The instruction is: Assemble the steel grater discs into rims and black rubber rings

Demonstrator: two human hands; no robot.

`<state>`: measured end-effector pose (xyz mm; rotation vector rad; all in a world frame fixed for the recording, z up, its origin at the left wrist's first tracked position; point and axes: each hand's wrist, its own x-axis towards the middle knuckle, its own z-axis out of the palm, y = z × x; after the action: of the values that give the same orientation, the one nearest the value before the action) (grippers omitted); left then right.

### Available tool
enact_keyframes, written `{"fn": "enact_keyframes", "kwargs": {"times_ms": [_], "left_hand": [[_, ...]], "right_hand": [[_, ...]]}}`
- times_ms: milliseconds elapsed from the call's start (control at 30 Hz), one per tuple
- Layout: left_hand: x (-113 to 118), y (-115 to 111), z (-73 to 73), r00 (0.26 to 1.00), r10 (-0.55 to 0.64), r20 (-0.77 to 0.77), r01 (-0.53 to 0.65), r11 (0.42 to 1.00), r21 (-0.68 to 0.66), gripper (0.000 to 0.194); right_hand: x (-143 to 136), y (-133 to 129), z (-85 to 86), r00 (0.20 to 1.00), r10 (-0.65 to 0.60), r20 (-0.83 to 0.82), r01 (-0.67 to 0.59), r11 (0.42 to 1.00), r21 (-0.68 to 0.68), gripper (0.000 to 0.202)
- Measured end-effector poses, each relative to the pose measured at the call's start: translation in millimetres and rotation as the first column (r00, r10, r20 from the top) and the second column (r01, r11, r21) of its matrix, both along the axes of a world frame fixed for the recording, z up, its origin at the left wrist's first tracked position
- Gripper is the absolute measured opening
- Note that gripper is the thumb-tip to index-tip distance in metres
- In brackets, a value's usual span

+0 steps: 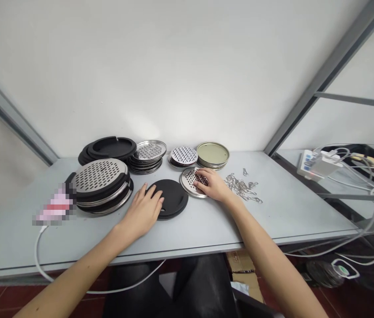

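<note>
My left hand [145, 210] lies with its fingers spread over the left edge of a round black lid [173, 198], which is flat on the table. My right hand [215, 185] rests on a round metal grater plate [190, 181] to the right of the lid. Its thumb and fingers are apart on the holed face, and the hand covers the plate's right side. Close by on the right lies a loose heap of small wire clips [241, 185]. Whether my fingers reach under either disc's rim cannot be seen.
Behind stand stacks of grater plates [149, 151], a coarse grater plate [184, 155], pale green discs [212, 153] and black rings [112, 148]. A tall stack [102, 176] of grater plates and black rings is at left, beside a white cable [37, 251]. A power strip [319, 163] sits far right.
</note>
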<state>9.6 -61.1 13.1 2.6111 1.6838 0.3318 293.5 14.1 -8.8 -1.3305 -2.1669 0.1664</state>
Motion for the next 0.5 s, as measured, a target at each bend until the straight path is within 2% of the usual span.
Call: {"fn": "enact_keyframes", "kwargs": {"times_ms": [67, 167, 267, 333, 500], "left_hand": [[-1, 4, -5.6, 0.998, 0.038, 0.05, -0.04, 0.998, 0.057, 0.045], [-3, 6, -9.3, 0.981, 0.114, 0.158, -0.133, 0.984, 0.117, 0.045], [-2, 4, -9.1, 0.948, 0.179, 0.265, -0.203, 0.977, 0.065, 0.045], [-2, 3, -8.4, 0.928, 0.217, 0.302, -0.228, 0.974, -0.001, 0.05], [-4, 7, -7.2, 0.931, 0.197, 0.307, -0.184, 0.98, -0.071, 0.046]], "right_hand": [[-2, -3, 3.5, 1.0, 0.009, -0.017, -0.009, 1.0, 0.001, 0.038], [-6, -9, 10.3, 0.995, 0.098, -0.027, -0.099, 0.995, -0.004, 0.044], [-9, -13, 14.5, 0.98, 0.2, 0.004, -0.199, 0.98, -0.017, 0.061], [-10, -14, 15.5, 0.977, 0.214, 0.021, -0.213, 0.976, -0.049, 0.066], [-12, -17, 19.3, 0.982, 0.188, 0.025, -0.185, 0.98, -0.074, 0.056]]}}
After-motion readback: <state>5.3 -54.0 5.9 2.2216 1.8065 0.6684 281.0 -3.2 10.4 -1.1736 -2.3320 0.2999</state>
